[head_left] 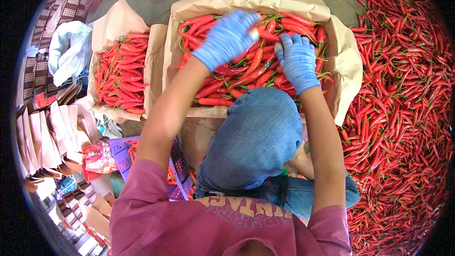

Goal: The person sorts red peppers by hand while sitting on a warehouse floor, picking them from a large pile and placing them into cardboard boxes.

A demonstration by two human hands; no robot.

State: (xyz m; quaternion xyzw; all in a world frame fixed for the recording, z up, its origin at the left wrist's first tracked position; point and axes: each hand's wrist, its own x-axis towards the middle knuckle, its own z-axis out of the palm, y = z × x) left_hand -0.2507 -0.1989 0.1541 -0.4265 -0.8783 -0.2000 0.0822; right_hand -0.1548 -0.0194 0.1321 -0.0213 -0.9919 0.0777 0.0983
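Both hands wear blue knit gloves and are over a paper-lined box [249, 1] of red chilli peppers [254, 73]. My left hand [229, 39], blurred by motion, is above the peppers at the upper middle of the box. Its fingers point right, and whatever may be under them is hidden. On the right side of the box, my right hand [298, 58] lies palm down on the peppers with its fingers somewhat spread. A red pepper [268, 35] lies between the two hands. Most peppers in this box have green stems.
A smaller paper-lined box of peppers [122, 74] stands at left. Loose peppers [398, 113] form a large heap along the right. A purple plastic crate [121, 156], folded brown paper [53, 135] and a pale cloth bundle [69, 51] lie left. My raised knee [259, 131] abuts the larger box.
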